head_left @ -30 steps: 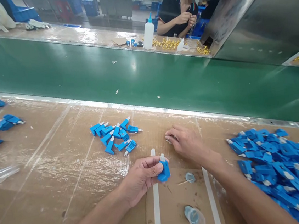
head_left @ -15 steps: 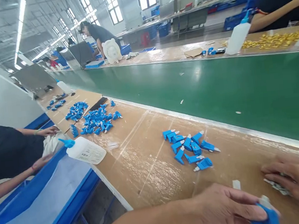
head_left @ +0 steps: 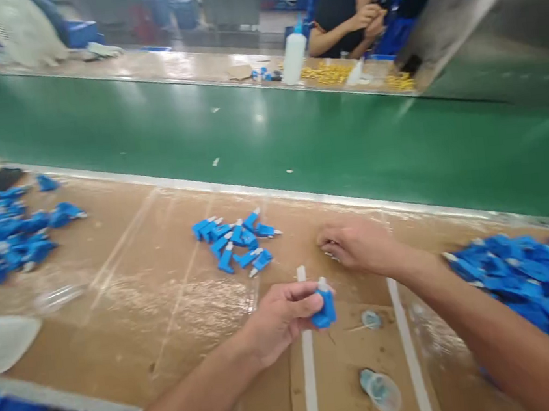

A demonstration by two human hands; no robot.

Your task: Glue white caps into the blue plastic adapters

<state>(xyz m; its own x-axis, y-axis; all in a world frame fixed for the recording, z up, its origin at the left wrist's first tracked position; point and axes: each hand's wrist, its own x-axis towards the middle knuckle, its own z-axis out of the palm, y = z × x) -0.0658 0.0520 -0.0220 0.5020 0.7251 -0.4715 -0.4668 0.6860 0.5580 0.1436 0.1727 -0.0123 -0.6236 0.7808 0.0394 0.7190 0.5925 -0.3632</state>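
In the head view, the blue plastic piece with a white tip (head_left: pixel 324 315) is near centre, pinched upright by the left hand (head_left: pixel 279 319); best kept steady, fingers off the tip. The right hand (head_left: pixel 357 244), farther right, is narrowly closed at a small pale scrap (head_left: pixel 329 254); whether gripped, I cannot tell.

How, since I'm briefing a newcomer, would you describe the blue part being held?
Start at the green belt crossing the view, then the brown table on its near side. Over that table, the left hand grips the blue part, pale tip up. Unlike the loose parts on the table, it is hand-held.
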